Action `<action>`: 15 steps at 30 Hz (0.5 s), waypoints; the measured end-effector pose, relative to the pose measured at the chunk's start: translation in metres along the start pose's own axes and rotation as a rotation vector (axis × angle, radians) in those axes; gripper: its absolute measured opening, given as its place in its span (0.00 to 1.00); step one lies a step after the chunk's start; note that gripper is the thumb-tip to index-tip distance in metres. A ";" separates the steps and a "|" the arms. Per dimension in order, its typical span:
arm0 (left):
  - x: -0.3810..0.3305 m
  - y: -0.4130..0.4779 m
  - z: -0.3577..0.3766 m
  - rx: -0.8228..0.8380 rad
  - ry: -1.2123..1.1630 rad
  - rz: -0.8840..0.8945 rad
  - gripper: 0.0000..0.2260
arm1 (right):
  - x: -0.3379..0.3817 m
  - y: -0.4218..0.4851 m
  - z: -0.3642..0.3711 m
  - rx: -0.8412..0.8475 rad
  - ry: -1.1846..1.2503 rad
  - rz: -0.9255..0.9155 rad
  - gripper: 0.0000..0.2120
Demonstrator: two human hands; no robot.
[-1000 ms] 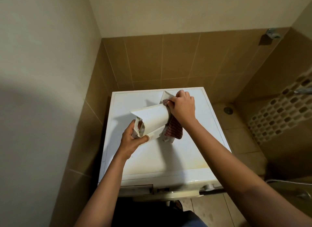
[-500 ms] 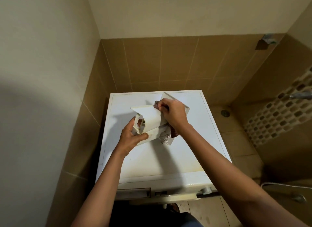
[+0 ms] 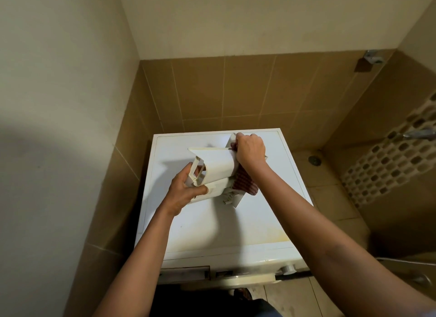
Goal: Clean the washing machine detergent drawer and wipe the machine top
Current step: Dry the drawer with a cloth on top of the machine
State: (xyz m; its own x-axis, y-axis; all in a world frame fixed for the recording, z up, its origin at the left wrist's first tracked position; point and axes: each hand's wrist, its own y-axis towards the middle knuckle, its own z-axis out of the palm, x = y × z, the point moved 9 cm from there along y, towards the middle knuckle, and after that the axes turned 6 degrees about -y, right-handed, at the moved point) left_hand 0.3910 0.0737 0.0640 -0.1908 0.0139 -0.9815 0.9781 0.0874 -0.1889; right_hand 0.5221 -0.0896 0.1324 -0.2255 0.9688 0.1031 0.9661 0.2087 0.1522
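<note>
Detergent drawer is out of the machine, held tilted over the far half of the machine top; can't tell if its lower corner touches the top. Left hand grips the drawer's near-left end, thumb curled across the lower side, fingers behind the open frame. Right hand is a closed fist pinching the red checked cloth against the drawer's far-right end, with the loose part of the cloth hanging below the wrist. Change: half a second ago the right hand sat further left on the drawer's curved face with the cloth mostly tucked under it; now it is back at the far-right edge, about where it was a second ago. Left hand grip unchanged. Reads as one back-and-forth rub, so the drawer cleaning step is likely in progress, not finished. Empty drawer slot shows on the machine front, near left, so the drawer is not yet refitted. Yellowish staining on the near-right of the top suggests that wipe is not done.
</note>
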 end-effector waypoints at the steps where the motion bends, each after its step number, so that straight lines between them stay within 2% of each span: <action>1: 0.002 -0.001 -0.001 -0.005 0.001 -0.001 0.27 | -0.003 0.003 0.003 0.042 0.065 0.031 0.08; 4: 0.007 -0.003 -0.002 -0.037 0.017 -0.020 0.32 | -0.009 0.007 0.009 0.138 0.354 0.099 0.08; 7: 0.014 0.000 -0.008 -0.075 0.020 -0.056 0.39 | 0.014 -0.008 -0.005 0.095 0.621 0.027 0.08; 13: 0.008 0.002 -0.011 -0.065 0.095 -0.048 0.30 | 0.089 -0.042 -0.042 0.010 0.843 -0.325 0.04; 15: 0.006 0.001 -0.012 -0.065 0.108 -0.047 0.28 | 0.098 -0.047 -0.043 0.011 0.859 -0.380 0.04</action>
State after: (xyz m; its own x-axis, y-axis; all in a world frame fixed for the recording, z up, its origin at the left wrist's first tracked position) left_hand 0.3894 0.0859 0.0582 -0.2478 0.1152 -0.9619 0.9611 0.1544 -0.2291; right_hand 0.4495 -0.0100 0.1780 -0.5378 0.4054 0.7392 0.8085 0.4967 0.3157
